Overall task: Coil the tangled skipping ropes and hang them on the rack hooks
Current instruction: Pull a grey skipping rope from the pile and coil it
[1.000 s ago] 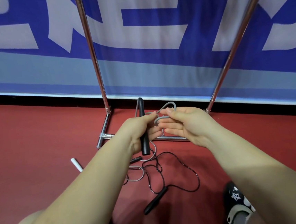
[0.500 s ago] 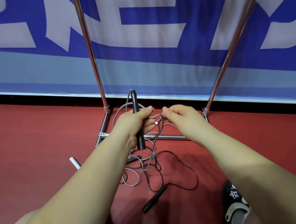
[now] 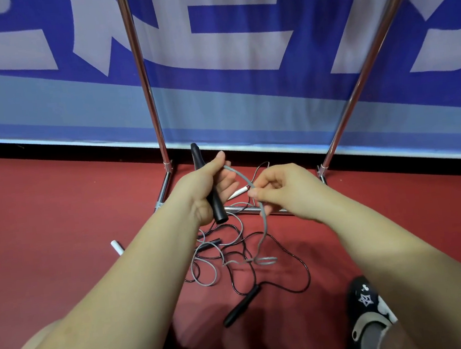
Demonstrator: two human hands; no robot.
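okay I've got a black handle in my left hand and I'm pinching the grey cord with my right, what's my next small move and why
Probably draw the right hand down the grey cord and lay another loop against the black handle in the left hand. The cord's lower end lies tangled with the black rope on the floor.

The blue banner (image 3: 213, 63) behind the rack carries very large pale characters, but they are cut off by the top edge of the frame, so only their lower strokes show and none of them can be read. The black shoe (image 3: 365, 302) at lower right bears a small white star-shaped emblem and a smaller white mark above it; neither holds legible lettering.
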